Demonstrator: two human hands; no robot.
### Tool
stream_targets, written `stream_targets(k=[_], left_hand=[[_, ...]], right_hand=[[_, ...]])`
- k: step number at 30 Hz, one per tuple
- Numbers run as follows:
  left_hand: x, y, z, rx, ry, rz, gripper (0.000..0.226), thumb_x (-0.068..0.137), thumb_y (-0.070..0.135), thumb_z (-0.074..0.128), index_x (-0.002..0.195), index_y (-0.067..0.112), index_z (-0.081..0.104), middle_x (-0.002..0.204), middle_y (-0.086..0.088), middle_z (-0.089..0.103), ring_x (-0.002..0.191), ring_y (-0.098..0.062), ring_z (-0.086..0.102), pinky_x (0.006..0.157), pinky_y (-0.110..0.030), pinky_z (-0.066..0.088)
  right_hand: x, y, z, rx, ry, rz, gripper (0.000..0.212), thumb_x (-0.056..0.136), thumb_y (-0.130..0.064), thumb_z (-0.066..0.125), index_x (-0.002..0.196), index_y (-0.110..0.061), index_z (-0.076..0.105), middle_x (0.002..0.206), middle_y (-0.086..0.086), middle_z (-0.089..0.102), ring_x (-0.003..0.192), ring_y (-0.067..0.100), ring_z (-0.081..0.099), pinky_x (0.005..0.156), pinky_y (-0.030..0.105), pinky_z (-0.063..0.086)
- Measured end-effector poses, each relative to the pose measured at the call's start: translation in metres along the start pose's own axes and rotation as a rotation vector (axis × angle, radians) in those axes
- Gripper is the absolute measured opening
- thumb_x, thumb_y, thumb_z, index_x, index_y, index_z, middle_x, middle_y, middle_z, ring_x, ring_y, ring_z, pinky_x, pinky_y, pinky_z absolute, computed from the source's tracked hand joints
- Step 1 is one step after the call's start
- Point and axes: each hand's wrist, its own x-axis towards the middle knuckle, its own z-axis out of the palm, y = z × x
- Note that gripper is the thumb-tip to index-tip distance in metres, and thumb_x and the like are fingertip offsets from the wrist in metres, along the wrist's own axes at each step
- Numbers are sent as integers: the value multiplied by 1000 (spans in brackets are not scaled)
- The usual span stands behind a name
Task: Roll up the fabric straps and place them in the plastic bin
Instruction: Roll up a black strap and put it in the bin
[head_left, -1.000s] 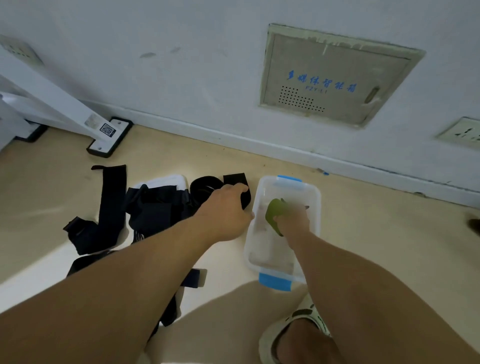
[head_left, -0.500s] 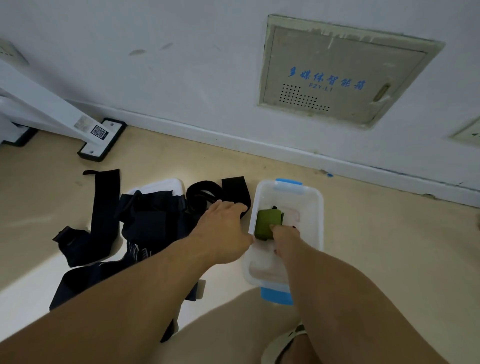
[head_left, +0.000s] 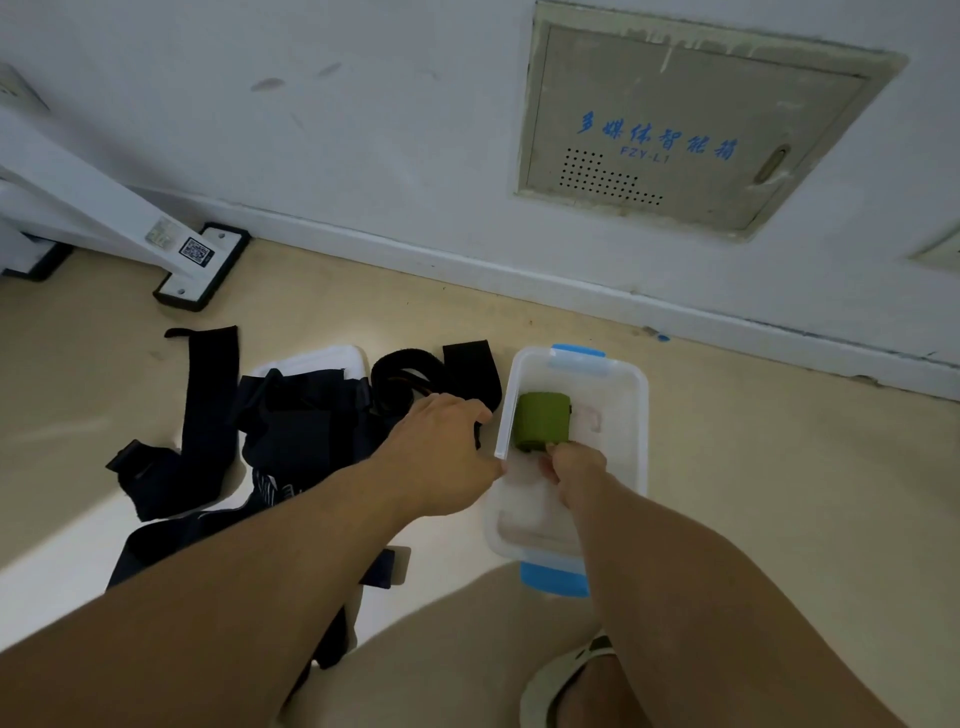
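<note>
Lying rolled, seemingly tight, green strap (head_left: 543, 421) inside bin (head_left: 638, 415).

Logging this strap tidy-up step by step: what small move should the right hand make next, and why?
Probably let go and withdraw: the right hand touches the rolled green fabric strap, which already lies inside the clear plastic bin, while black straps wait on the floor.
</note>
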Motion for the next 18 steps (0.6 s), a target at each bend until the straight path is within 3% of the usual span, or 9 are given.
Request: stream_targets(k=[4, 7, 10, 14, 18], left_hand=[[1, -1, 1, -3, -8, -10, 67, 96, 42, 67, 154, 20, 41, 157, -2, 40, 149, -23, 28, 121, -35, 29], [0, -2, -2, 1, -20, -18, 68, 97, 41, 67, 155, 19, 39, 159, -2, 38, 150, -22, 28, 121, -34, 27], [-3, -8, -7, 4, -50, -41, 68, 98, 39, 67, 156, 18, 38, 158, -4, 38, 146, -22, 34, 119, -33, 32], [-18, -21, -20, 61, -72, -65, 66, 98, 41, 66, 154, 17, 41, 158, -6, 38, 145, -25, 36, 118, -32, 32], [-36, -50, -34, 105, -55, -131, 62, 93, 43, 71, 145, 16, 52, 148, -8, 49, 136, -30, 44, 114, -42, 41]], right_hand=[[-2, -3, 3, -59, -19, 5, 19, 94, -4, 67, 79, -6, 55, 83, 12, 57, 93, 31, 65, 91, 44, 59], [-9, -6, 3, -248, 20, -72, 9, 94, -12, 64, 95, -4, 61, 85, 13, 60, 88, 31, 65, 90, 47, 59], [-19, -13, -1, -400, 136, -200, 24, 93, -18, 59, 111, -3, 55, 87, 8, 57, 84, 29, 59, 84, 41, 56], [-44, -32, -5, -305, 246, -438, 31, 100, -19, 51, 131, -16, 54, 103, 0, 54, 91, 23, 53, 83, 34, 46], [-74, -53, 18, -383, 304, -839, 18, 102, -26, 48, 116, -25, 58, 99, -1, 65, 91, 22, 64, 87, 35, 51]])
